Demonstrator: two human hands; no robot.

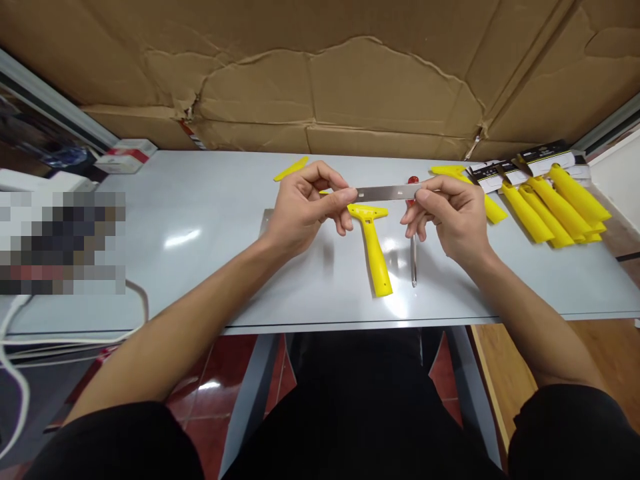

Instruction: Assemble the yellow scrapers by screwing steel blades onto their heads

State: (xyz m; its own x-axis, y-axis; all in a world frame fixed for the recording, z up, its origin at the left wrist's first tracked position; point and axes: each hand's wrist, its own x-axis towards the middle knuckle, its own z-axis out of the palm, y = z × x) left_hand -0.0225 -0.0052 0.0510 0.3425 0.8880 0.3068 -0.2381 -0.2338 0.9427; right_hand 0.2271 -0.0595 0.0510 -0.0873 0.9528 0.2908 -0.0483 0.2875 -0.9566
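A thin metal scraper blade [383, 194] with small slots is stretched level between my two hands, above the table. My left hand [313, 203] pinches its left end, and my right hand [450, 210] pinches the right end. Below the blade a yellow scraper handle [375, 257] lies on the table, its wide head toward the back. Beside it is a screwdriver with a red handle [413, 180] and a metal shaft [414, 260]; my right fingers partly cover it. Behind my left hand another yellow piece [291, 169] shows in part.
Several yellow scrapers [560, 207] with black packaging cards [545, 157] are piled at the right, near another yellow handle [495, 209]. A white and red box [126, 156] stands back left. White cables [143, 300] run at the left. Cardboard [320, 80] walls the back.
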